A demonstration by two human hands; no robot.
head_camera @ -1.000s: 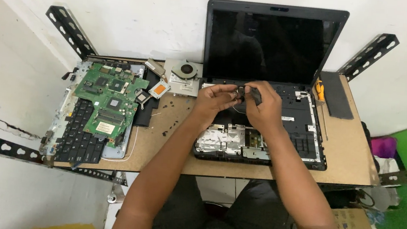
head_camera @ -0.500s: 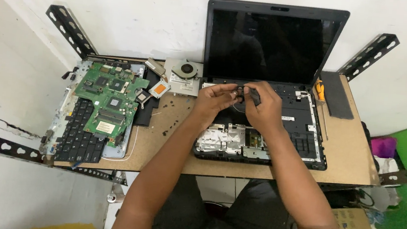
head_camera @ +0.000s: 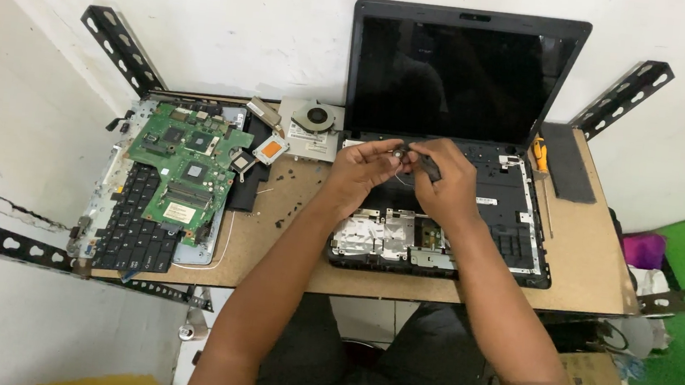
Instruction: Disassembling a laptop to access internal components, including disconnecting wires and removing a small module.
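Left hand (head_camera: 361, 169) and right hand (head_camera: 444, 181) pinch a small dark part (head_camera: 401, 150) over the opened laptop (head_camera: 514, 234)

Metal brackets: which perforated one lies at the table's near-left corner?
The long bracket below the keyboard; the other left one slants up the wall.

Both hands met over the open laptop base (head_camera: 514, 234), which lay stripped of its keyboard on the wooden table (head_camera: 586, 274). The left hand (head_camera: 361, 173) pinched a small dark part (head_camera: 399, 150); the right hand (head_camera: 444, 181) gripped a black tool (head_camera: 429, 168) just beside it. The dark screen (head_camera: 462, 83) stood upright behind. To the left lay a green board (head_camera: 186, 169) over a loose keyboard (head_camera: 126, 226), with a fan (head_camera: 314, 117) near the screen's corner. A yellow-handled screwdriver (head_camera: 540, 157) lay right of the base.
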